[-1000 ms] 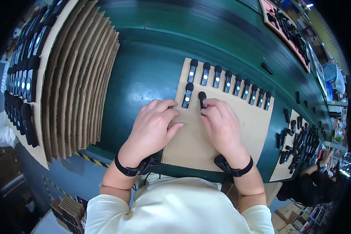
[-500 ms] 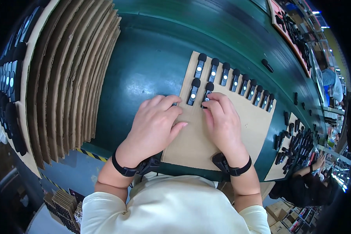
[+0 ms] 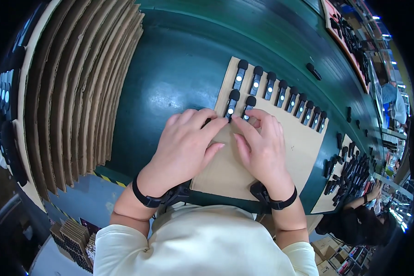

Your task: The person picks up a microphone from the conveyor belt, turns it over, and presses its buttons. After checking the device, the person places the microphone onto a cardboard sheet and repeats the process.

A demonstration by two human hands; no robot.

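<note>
Small black clip-on microphones with foam tops lie in two rows on a cardboard sheet. Several fill the far row, among them a microphone at its left end. Two lie in the nearer row. My left hand is curled beside the sheet's left part, its index fingertip at the lower end of the nearer row's left microphone. A dark bit peeks out between its fingers, mostly hidden. My right hand has its fingers bent around the lower end of the other microphone, thumb apart from it.
Upright cardboard sheets stand packed on the left of the green table. A loose microphone lies beyond the sheet. A heap of microphones sits at right, near a co-worker's arm. An orange tray is at far right.
My left index finger has reached right to the left microphone's lower end. My right index finger has shifted left toward it. The view has shifted slightly.
</note>
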